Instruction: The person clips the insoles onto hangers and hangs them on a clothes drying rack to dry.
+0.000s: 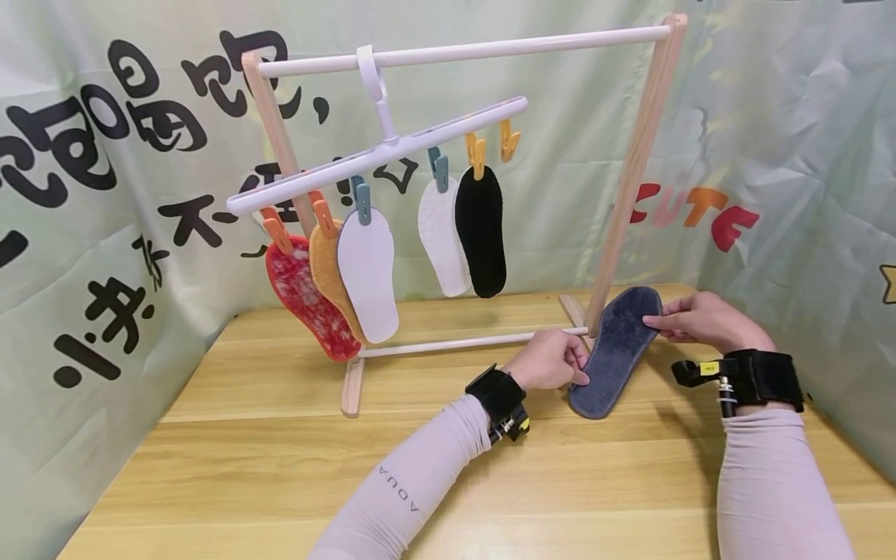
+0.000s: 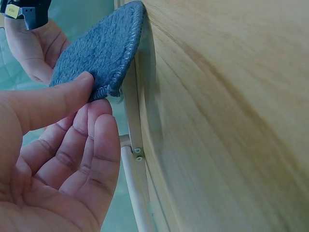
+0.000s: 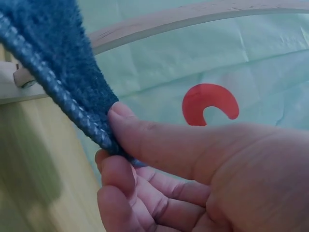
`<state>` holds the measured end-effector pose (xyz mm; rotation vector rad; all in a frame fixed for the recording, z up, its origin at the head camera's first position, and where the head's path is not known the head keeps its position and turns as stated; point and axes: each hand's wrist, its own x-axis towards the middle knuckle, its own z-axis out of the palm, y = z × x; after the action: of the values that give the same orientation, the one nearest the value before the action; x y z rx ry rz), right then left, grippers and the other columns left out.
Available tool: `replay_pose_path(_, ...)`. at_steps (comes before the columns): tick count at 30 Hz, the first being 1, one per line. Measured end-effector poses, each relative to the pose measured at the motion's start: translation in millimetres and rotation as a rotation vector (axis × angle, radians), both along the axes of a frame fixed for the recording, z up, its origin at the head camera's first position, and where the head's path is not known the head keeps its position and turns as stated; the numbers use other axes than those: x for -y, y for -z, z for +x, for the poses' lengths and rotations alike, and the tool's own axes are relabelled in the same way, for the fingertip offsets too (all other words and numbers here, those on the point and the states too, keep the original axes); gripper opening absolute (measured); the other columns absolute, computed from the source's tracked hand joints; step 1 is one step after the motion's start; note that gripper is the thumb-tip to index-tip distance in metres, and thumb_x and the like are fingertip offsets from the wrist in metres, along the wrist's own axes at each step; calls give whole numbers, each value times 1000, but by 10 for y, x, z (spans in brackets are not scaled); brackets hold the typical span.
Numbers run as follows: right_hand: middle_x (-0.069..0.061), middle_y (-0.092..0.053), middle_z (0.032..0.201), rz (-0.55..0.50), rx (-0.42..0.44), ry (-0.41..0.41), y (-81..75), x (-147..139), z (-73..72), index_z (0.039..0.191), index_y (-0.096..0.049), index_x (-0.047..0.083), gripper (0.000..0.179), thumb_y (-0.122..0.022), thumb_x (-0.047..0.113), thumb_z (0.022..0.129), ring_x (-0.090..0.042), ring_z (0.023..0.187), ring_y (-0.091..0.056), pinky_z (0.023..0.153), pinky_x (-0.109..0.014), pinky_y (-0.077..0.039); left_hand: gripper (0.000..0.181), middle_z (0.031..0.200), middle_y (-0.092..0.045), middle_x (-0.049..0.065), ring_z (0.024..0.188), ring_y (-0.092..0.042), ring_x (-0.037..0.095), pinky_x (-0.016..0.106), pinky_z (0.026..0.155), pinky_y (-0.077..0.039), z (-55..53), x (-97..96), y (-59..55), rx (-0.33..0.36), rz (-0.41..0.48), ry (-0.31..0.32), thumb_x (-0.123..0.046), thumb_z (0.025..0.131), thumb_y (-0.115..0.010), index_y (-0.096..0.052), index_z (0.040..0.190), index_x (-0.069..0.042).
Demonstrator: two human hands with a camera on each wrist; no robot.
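Observation:
A dark grey-blue fuzzy insole (image 1: 619, 354) with a stitched edge is held between both hands at the right foot of the drying rack. My left hand (image 1: 549, 359) pinches its lower left edge between thumb and fingers, as the left wrist view shows with the insole (image 2: 99, 50) tilted close over the table. On the upper right edge, my right hand (image 1: 703, 320) pinches the insole; thumb on top and fingers beneath show in the right wrist view beside the insole (image 3: 63, 63).
A white clip hanger (image 1: 378, 159) hangs tilted on the rack's top bar (image 1: 462, 53). Clothespins on it hold a red insole (image 1: 308, 295), a tan insole (image 1: 325, 268), white ones and a black insole (image 1: 481, 233). A yellow clip (image 1: 509, 141) at its right holds nothing. The table (image 1: 266, 467) is wooden.

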<state>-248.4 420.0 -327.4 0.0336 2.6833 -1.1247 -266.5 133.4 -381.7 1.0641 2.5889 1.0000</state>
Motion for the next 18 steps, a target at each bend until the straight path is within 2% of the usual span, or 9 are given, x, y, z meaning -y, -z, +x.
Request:
replay_pose_path(12, 10, -59, 75, -22, -33, 13, -90, 20, 50, 88, -65, 14, 32, -69, 40, 106, -7, 77, -60, 78, -22, -55, 26, 67, -58, -14, 60, -50, -4, 11, 61, -39, -1, 27, 18, 3, 22, 3, -16, 89, -89, -64, 81, -15)
replay_pose_path(18, 11, -68, 82, -5, -53, 25, -179, 55, 84, 103, -67, 3, 33, -68, 35, 107, -3, 77, -64, 78, -20, -59, 27, 68, -59, -13, 61, -51, -3, 12, 62, -40, 1, 45, 16, 22, 38, -7, -16, 88, -90, -65, 81, -15)
